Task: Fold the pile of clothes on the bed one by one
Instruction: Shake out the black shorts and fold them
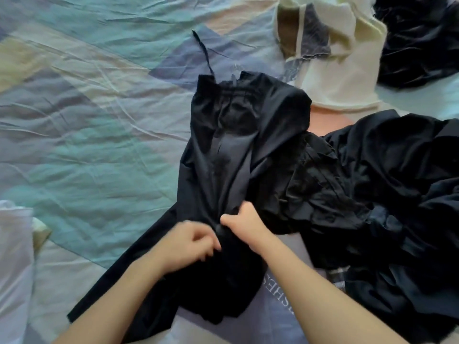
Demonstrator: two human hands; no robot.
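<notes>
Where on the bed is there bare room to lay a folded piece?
Free: bedsheet left of the black dress, beyond the white cloth. Crowded: right side, with the dark pile and cream top.

The left side of the bed [87,120] is lying open, just wrinkled sheet, so a hand could be sliding across there with nothing in its way. The black dress [231,150] is taking up the middle, with its thin strap [203,52] sticking out toward the far side. A big heap of dark clothes [372,194] is crowding the right side, touching the dress. A cream top [342,70] is sitting beyond the heap, and more dark cloth [422,38] is filling the far right corner. White cloth [15,256] is blocking the near left edge.
</notes>
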